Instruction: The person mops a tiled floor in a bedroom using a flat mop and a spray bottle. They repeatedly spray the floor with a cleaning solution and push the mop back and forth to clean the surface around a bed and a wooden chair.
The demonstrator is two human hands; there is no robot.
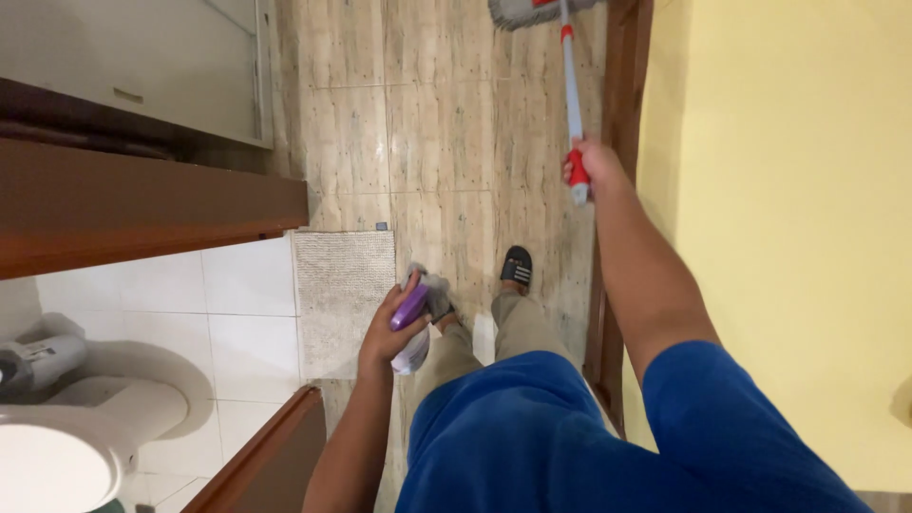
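My right hand (595, 167) is closed around the red grip of a mop handle (572, 90), a pale blue pole running up to a grey mop head (522, 9) on the tiled floor at the top edge. My left hand (391, 328) holds a purple-and-white bottle (413, 318) together with a grey cloth (434, 290) at waist height. Below my hands I see my blue shirt, khaki trousers and a black sandal (516, 266).
A grey door mat (342, 285) lies at a bathroom doorway with a wooden frame (142, 204). White tiles and a white toilet (66, 427) sit lower left. A yellow wall (788, 190) and wooden door jamb (622, 123) bound the right side.
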